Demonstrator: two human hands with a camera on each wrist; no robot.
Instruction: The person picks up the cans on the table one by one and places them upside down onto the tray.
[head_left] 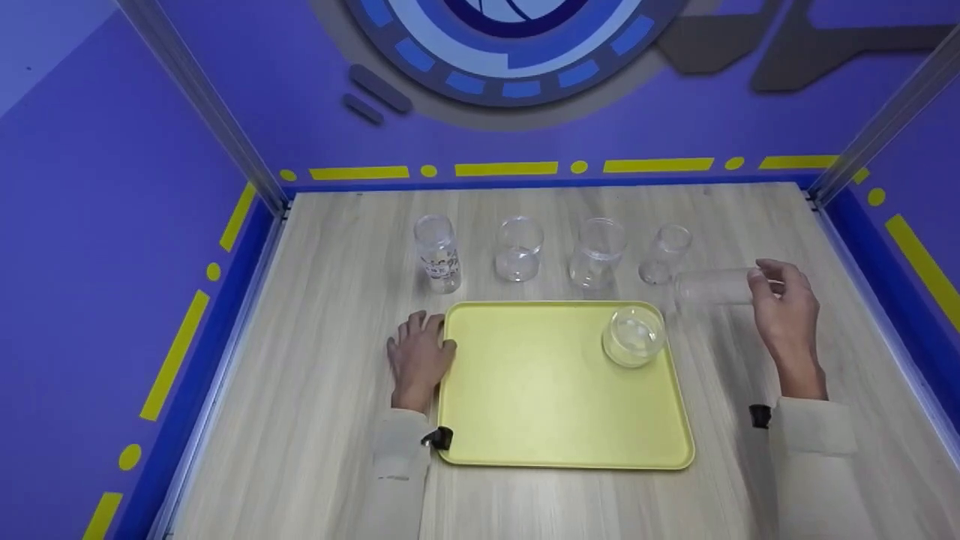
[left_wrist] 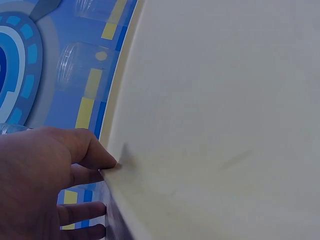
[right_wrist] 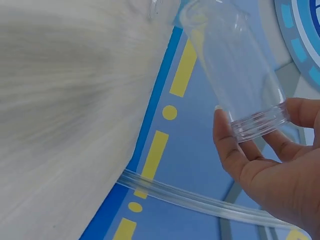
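Note:
My left hand [head_left: 420, 356] pinches the left rim of a yellow tray [head_left: 540, 405], near its far corner. The left wrist view shows the thumb [left_wrist: 95, 150] over the rim, with the other fingers outside the edge. To the tray's right, my right hand [head_left: 787, 307] grips a clear cylindrical jar [head_left: 716, 287], held sideways with its far end pointing left. In the right wrist view, thumb and fingertips hold the jar's ridged end [right_wrist: 260, 124]; its body looks see-through with nothing inside. A short, wide clear glass [head_left: 634, 337] stands in the tray's far right corner.
Beyond the tray stands a row of clear glasses: a tall one with printing [head_left: 437, 255], two tumblers, one at left [head_left: 519, 250] and one at right [head_left: 598, 253], and a narrow glass [head_left: 665, 255] close to the held jar. Blue-purple walls [head_left: 225, 45] enclose the wooden table [head_left: 322, 300].

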